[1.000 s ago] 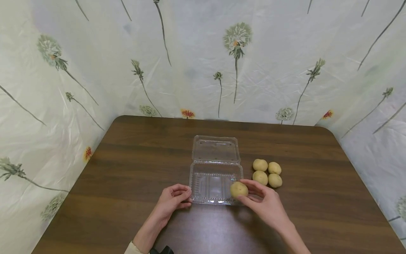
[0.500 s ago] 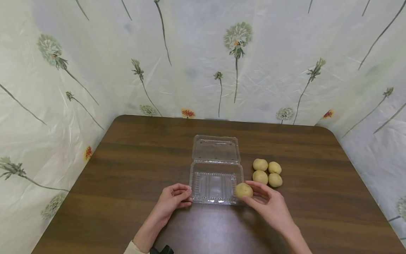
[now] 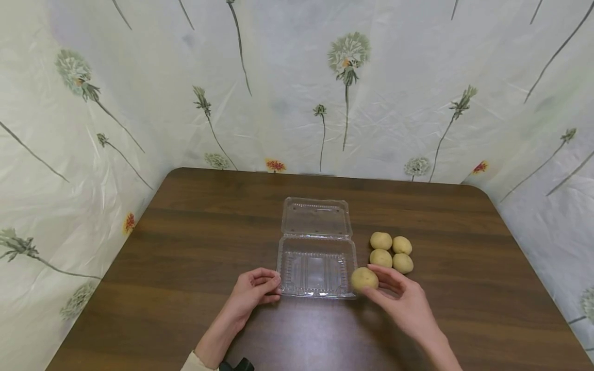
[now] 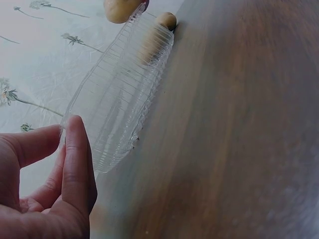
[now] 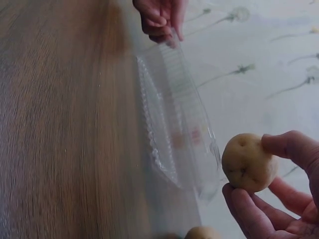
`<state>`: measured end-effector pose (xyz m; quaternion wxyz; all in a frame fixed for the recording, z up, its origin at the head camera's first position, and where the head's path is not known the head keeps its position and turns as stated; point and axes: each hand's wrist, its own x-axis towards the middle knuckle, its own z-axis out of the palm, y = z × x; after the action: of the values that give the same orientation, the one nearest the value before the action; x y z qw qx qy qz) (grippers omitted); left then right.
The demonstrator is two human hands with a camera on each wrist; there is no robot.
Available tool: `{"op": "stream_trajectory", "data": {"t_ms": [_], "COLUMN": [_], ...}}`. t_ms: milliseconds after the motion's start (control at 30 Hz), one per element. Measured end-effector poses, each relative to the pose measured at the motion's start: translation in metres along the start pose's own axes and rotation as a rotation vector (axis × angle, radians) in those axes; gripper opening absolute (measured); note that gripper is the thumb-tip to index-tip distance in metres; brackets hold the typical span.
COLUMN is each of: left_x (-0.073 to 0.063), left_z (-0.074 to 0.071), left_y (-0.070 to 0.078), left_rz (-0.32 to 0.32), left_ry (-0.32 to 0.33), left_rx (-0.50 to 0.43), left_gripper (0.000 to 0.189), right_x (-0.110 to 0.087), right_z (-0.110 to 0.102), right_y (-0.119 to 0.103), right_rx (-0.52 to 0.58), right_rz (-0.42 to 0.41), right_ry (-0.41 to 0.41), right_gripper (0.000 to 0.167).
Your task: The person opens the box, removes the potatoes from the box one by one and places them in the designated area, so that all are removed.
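Note:
A clear plastic clamshell container lies with its lid folded back on the wooden table. My left hand pinches the tray's near left rim between thumb and fingers, as the left wrist view also shows. With thumb and fingertips my right hand holds a potato at the tray's right edge. In the right wrist view that potato is level with the rim and close to it. Several more potatoes sit in a cluster to the right of the container. Nothing lies inside the tray.
The brown wooden table has rounded far corners. Behind it and along both sides hangs a pale flower-printed sheet. A dark strap shows by the left sleeve.
My right hand has moved rightward with the potato, from over the tray's right part to its right edge. The left hand and the container have stayed put.

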<state>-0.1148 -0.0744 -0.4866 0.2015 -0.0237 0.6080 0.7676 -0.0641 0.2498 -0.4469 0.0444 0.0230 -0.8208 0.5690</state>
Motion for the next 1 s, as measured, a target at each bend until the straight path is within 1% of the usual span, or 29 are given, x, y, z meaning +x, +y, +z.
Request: {"op": "stream_trajectory", "data": {"t_ms": [533, 767, 1000], "left_x": [0.000, -0.001, -0.001], "left_z": [0.000, 0.000, -0.001], "left_y": [0.001, 0.000, 0.000], "left_rz": [-0.002, -0.006, -0.007], "left_ry": [0.001, 0.000, 0.002], "left_rx": [-0.001, -0.005, -0.005], "left_gripper": [0.033, 0.034, 0.035], "right_x": [-0.007, -0.010, -0.011], "right_z": [-0.009, -0.015, -0.024], "right_y": [0.007, 0.011, 0.017], "right_rx": [-0.026, -0.104, -0.172], "right_rz": [0.011, 0.063, 0.080], "right_ry": [0.035, 0.047, 0.065], "right_gripper": [0.045, 0.046, 0.047]}}
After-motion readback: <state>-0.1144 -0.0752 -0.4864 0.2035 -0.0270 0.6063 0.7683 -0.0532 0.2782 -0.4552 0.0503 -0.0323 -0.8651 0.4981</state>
